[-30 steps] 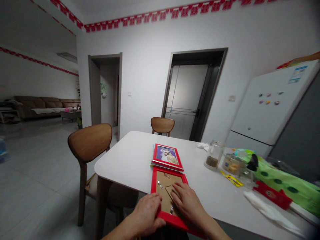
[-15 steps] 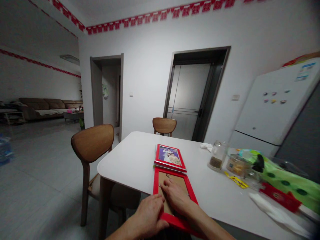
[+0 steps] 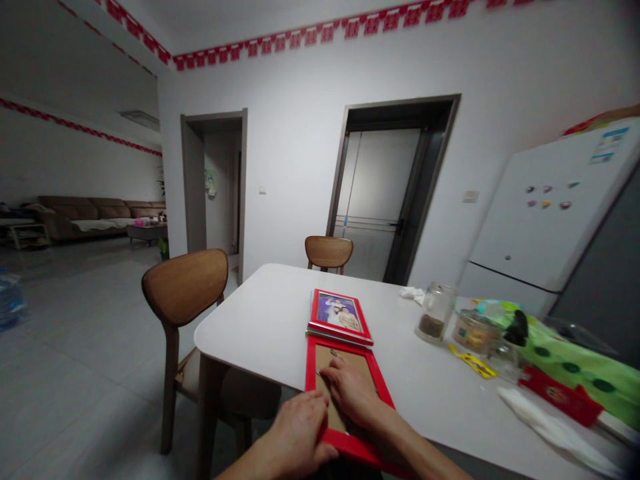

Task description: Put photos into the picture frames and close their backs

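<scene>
A red picture frame (image 3: 384, 385) lies face down at the table's near edge, its brown backing board (image 3: 345, 359) showing. My left hand (image 3: 300, 427) is closed around the frame's lower left side, thumb over the bottom bar. Bent fingers of my right hand (image 3: 350, 393) press on the backing board by its left edge, at a small metal clip (image 3: 319, 373). Another metal fitting (image 3: 333, 353) shows near the top of the board. Just beyond, a stack of red frames (image 3: 342, 315) lies face up with a photo of people on top. My right hand and forearm hide part of the board.
To the right on the white table (image 3: 255, 313) stand a glass jar (image 3: 434, 317), a container of snacks (image 3: 475, 330), a yellow packet (image 3: 477, 365), a red box (image 3: 563, 393) and a green dotted bag (image 3: 575, 357). Wooden chairs stand at the left (image 3: 187, 287) and far side (image 3: 329, 251).
Both hands keep nearly the same places on the frame. The fingers of my right hand have shifted only very slightly on the backing board.
</scene>
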`<act>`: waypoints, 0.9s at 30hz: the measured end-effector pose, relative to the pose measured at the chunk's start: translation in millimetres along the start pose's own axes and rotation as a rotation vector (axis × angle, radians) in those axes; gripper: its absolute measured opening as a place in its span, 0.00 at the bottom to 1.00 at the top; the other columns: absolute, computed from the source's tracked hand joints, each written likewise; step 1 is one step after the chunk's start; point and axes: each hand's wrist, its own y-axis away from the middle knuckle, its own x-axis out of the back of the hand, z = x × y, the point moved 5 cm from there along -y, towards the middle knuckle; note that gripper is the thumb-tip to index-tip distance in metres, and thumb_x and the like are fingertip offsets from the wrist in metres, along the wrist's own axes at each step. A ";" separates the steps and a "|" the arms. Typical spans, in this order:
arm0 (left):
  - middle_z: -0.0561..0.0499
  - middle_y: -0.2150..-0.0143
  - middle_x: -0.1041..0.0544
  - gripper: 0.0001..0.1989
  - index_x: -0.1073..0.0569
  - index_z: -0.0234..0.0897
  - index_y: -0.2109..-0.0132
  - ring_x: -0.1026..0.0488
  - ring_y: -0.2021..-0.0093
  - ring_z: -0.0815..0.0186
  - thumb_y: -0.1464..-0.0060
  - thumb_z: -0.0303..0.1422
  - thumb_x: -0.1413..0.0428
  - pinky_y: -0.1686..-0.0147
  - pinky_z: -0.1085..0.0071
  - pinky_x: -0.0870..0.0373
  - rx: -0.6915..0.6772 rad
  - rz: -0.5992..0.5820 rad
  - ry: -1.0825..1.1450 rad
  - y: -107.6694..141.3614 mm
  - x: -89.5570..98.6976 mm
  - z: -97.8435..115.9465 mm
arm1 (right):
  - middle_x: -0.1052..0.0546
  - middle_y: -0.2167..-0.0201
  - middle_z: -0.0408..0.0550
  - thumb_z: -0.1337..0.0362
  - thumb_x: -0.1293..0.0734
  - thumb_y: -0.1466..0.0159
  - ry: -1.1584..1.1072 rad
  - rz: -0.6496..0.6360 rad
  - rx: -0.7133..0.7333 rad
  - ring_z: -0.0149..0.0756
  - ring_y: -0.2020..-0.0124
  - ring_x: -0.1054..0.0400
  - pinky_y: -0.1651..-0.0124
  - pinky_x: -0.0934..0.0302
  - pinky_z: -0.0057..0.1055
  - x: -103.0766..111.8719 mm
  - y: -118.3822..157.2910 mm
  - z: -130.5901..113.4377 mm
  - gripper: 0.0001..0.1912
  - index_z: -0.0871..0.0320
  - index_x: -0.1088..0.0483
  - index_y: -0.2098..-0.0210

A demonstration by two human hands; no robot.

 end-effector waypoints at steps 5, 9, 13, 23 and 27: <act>0.47 0.50 0.34 0.23 0.37 0.35 0.52 0.38 0.50 0.59 0.55 0.40 0.45 0.49 0.68 0.44 0.012 -0.025 -0.002 -0.4 2.1 1.6 | 0.33 0.69 0.46 0.66 0.47 0.41 0.008 0.029 -0.050 0.34 0.64 0.42 0.63 0.51 0.28 -4.8 -0.4 -4.0 0.14 0.55 0.31 0.71; 0.46 0.48 0.36 0.26 0.39 0.35 0.50 0.40 0.49 0.58 0.56 0.40 0.45 0.49 0.67 0.44 0.028 -0.025 0.006 -0.5 -0.2 -0.8 | 0.31 0.67 0.47 0.65 0.46 0.42 -0.022 0.041 -0.076 0.34 0.62 0.41 0.63 0.49 0.28 -4.9 0.0 -1.4 0.14 0.54 0.30 0.70; 0.45 0.47 0.36 0.26 0.37 0.34 0.51 0.40 0.48 0.58 0.56 0.40 0.44 0.48 0.68 0.45 0.029 -0.032 0.013 0.7 -3.2 -3.0 | 0.27 0.65 0.49 0.64 0.45 0.42 -0.065 0.083 -0.233 0.34 0.63 0.36 0.63 0.47 0.28 -1.1 -8.4 25.7 0.14 0.57 0.30 0.64; 0.44 0.47 0.36 0.28 0.37 0.34 0.50 0.41 0.46 0.58 0.59 0.39 0.43 0.46 0.67 0.46 0.048 -0.052 0.019 3.4 -8.3 -5.6 | 0.25 0.72 0.51 0.58 0.42 0.45 -0.021 0.126 -0.559 0.39 0.70 0.32 0.72 0.46 0.30 -6.8 -34.7 66.4 0.11 0.56 0.31 0.73; 0.41 0.47 0.36 0.31 0.39 0.29 0.48 0.41 0.46 0.59 0.59 0.38 0.42 0.46 0.70 0.46 0.063 -0.056 0.011 4.2 -4.6 -3.2 | 0.26 0.69 0.55 0.61 0.42 0.46 -0.023 0.144 -0.614 0.41 0.68 0.32 0.71 0.45 0.32 -9.0 -39.4 70.5 0.11 0.58 0.30 0.70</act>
